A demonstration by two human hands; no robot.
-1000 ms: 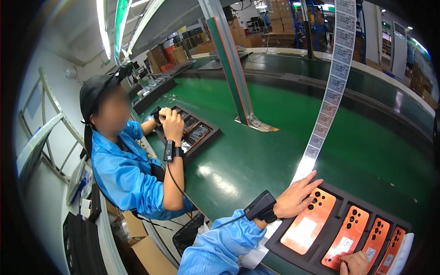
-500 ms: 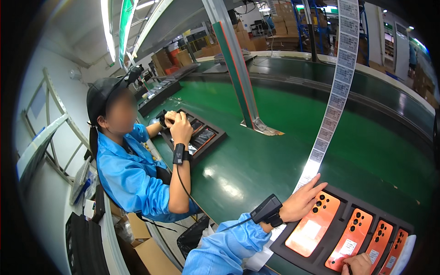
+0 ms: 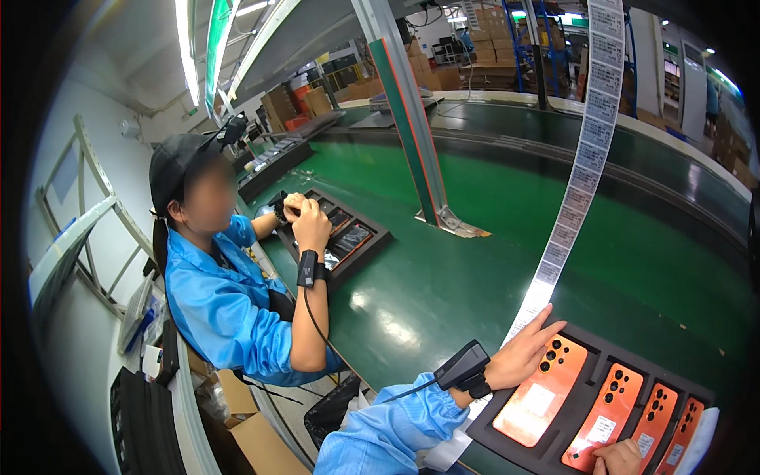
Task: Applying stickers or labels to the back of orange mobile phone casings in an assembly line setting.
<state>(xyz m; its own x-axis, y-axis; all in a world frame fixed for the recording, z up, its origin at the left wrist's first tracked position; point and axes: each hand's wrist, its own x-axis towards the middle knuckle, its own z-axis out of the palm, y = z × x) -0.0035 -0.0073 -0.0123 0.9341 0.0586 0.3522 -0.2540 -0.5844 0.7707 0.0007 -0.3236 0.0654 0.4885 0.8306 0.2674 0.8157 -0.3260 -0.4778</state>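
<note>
Orange phones lie back-up in slots of a black foam tray. The leftmost phone has a pale patch on its back, label or glare. White labels show on the second phone, the third phone and the rightmost phone. My left hand, fingers stretched out, rests at the tray's far left corner beside the leftmost phone's lenses, over the label strip. My right hand, cut off by the lower edge, is closed with fingertips at the second phone's near end; anything in them is hidden.
A co-worker in a blue jacket sits to the left, both hands over another black tray. A metal post rises from the green bench. The label strip hangs down from above. Open cardboard boxes stand below left.
My right hand has shifted slightly at the second phone, and its fingers look closer together. My left hand stays almost in place. The co-worker's hands have barely moved.
</note>
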